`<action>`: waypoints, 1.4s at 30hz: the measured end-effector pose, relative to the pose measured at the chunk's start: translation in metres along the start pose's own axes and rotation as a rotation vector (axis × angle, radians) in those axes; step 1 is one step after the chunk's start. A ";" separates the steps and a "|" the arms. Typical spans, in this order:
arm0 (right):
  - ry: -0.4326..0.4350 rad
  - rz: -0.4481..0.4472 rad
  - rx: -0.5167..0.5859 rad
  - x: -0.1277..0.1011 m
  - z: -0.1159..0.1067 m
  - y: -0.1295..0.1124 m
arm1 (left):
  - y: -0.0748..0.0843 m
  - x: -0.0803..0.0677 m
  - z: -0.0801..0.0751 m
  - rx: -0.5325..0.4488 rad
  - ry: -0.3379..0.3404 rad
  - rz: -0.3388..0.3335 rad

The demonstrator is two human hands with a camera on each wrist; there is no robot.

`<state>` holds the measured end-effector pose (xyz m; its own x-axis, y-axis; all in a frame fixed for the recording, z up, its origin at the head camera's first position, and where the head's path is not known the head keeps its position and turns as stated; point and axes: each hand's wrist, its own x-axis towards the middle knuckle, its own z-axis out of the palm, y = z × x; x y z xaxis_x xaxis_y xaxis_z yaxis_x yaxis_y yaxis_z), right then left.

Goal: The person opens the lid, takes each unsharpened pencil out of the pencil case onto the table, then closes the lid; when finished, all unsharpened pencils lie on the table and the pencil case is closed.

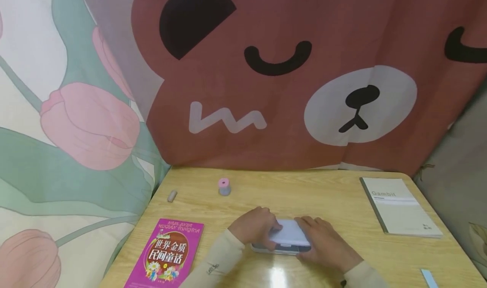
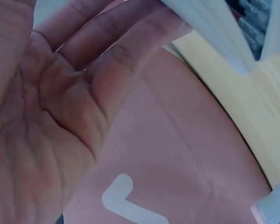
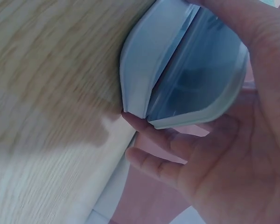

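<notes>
A white and bluish plastic pencil box point(image 1: 291, 233) lies on the table between both hands. My left hand point(image 1: 256, 226) grips its left end, thumb at the front side. My right hand point(image 1: 325, 243) holds the right end, with the thumb at the front and the fingers behind. In the right wrist view the lid and base of the box point(image 3: 142, 65) stand slightly apart in a narrow wedge. The left wrist view shows slim clear items point(image 2: 254, 23) inside the gap, and the left fingers point(image 2: 126, 51) reach along the box's outer side.
On the wooden table point(image 1: 304, 190), a pink book point(image 1: 171, 254) lies at the left. A small grey-brown piece point(image 1: 172, 196) and a pink and grey spool-shaped thing point(image 1: 224, 186) are at the back left. A notebook point(image 1: 403, 212) and a light blue strip point(image 1: 430, 278) lie at the right.
</notes>
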<state>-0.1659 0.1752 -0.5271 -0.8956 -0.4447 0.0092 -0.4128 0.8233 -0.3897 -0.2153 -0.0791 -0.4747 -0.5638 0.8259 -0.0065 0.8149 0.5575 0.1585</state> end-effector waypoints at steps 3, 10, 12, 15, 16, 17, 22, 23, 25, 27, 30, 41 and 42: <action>-0.001 0.007 0.006 -0.001 -0.001 0.000 | -0.002 0.000 -0.003 -0.056 0.003 -0.012; -0.022 0.051 0.093 -0.002 -0.008 0.006 | -0.008 -0.001 -0.012 -0.115 -0.023 -0.036; -0.011 0.040 0.106 -0.002 -0.015 0.007 | -0.010 -0.001 -0.012 -0.116 -0.020 -0.032; 0.012 0.001 0.138 0.000 -0.025 0.005 | -0.014 -0.003 -0.013 -0.134 -0.009 -0.040; 0.012 -0.005 0.144 0.000 -0.028 0.004 | -0.014 -0.004 -0.013 -0.142 -0.005 -0.046; 0.011 -0.010 0.152 0.001 -0.031 0.004 | -0.015 -0.005 -0.013 -0.153 -0.002 -0.049; -0.031 0.039 0.172 0.005 -0.038 0.000 | -0.018 -0.009 -0.012 -0.210 0.024 -0.075; -0.036 0.052 0.172 0.006 -0.039 -0.001 | -0.018 -0.010 -0.012 -0.219 0.032 -0.084; -0.047 0.084 0.170 0.008 -0.040 -0.002 | -0.018 -0.014 -0.011 -0.216 0.051 -0.102; -0.052 0.092 0.172 0.009 -0.042 -0.002 | -0.017 -0.018 -0.009 -0.202 0.061 -0.117; -0.050 0.064 0.176 0.013 -0.043 0.000 | -0.017 -0.029 -0.007 -0.188 0.078 -0.147; -0.035 -0.040 0.231 0.027 -0.045 0.011 | -0.024 -0.066 0.015 -0.360 0.140 -0.176; -0.031 -0.048 0.232 0.028 -0.045 0.011 | -0.024 -0.067 0.017 -0.364 0.148 -0.183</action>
<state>-0.2030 0.1881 -0.4894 -0.8691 -0.4945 0.0061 -0.4022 0.6995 -0.5908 -0.1950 -0.1465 -0.4944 -0.7292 0.6806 0.0709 0.6143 0.6054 0.5061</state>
